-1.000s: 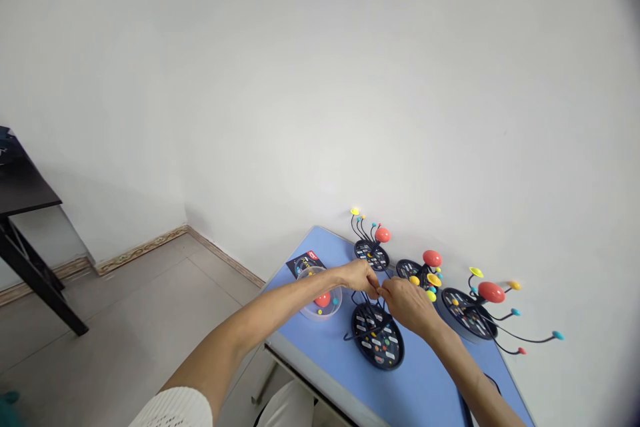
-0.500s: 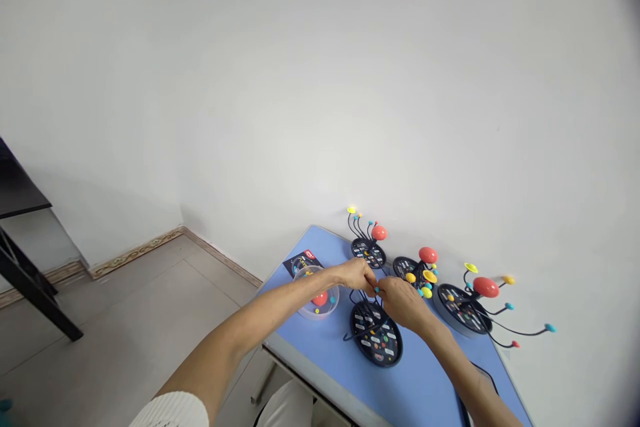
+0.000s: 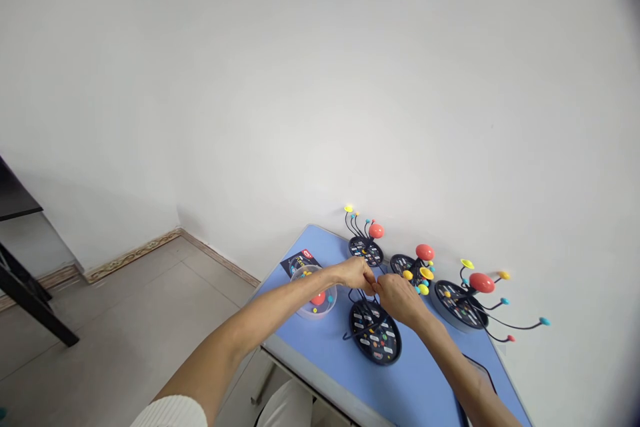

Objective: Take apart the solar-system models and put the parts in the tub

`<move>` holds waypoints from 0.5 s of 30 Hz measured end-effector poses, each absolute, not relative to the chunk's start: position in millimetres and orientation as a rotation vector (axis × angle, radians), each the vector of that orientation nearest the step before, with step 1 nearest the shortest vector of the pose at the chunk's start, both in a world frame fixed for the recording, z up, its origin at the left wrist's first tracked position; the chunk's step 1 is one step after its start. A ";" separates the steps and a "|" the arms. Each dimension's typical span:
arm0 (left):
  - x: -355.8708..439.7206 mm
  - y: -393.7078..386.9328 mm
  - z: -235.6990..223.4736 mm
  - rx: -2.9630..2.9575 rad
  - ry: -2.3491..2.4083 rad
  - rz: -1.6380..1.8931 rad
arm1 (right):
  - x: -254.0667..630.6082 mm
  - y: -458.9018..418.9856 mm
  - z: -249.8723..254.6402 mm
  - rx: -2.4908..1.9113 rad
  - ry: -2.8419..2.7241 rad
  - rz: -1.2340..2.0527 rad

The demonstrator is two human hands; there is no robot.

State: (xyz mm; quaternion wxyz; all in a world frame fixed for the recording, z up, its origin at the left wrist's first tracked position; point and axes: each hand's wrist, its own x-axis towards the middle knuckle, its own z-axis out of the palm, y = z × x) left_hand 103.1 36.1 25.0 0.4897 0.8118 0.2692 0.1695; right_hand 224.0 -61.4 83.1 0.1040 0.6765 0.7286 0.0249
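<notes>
Both hands meet in front of the body, arms reaching forward and inward from the lower corners of the view. The left forearm (image 3: 260, 310) runs up from a white knit sleeve (image 3: 170, 411), and the left hand (image 3: 356, 273) lies almost level, its fingers curled inward. The right forearm (image 3: 450, 363) comes in from the lower right, with the right hand (image 3: 397, 300) angled up toward the left one, knuckles uppermost. Their fingertips (image 3: 373, 285) touch or nearly touch, closed around something too small to make out, so what either hand grips cannot be told. Directly below them, a round black base (image 3: 375, 340) lies flat on a blue table (image 3: 320, 360), with thin black wires (image 3: 361, 300) rising from it toward the hands. To the left of that base sits a clear plastic bowl (image 3: 320, 300) holding a red ball (image 3: 318, 298) and small coloured beads, with a printed card (image 3: 300, 261) just behind it. Three assembled solar-system models stand along the far side of the table: one (image 3: 366, 251) beyond the hands, one (image 3: 407, 265) beside it, and the largest (image 3: 459, 305) to the right.
</notes>
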 end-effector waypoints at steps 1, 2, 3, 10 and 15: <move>103.3 36.1 25.0 1.974 0.653 0.413 | 223.1 -62.5 83.6 1.988 2.151 0.080; 103.4 36.1 25.0 1.975 0.652 0.415 | 221.6 -63.7 84.5 1.981 2.153 0.088; 103.4 36.1 25.1 1.977 0.650 0.415 | 219.8 -65.2 85.6 1.975 2.155 0.095; 102.0 35.7 27.1 1.983 0.661 0.424 | 216.5 -69.5 85.2 1.837 2.231 0.212; 99.1 34.2 27.2 1.978 0.694 0.444 | 230.2 -66.8 84.4 1.891 2.288 0.148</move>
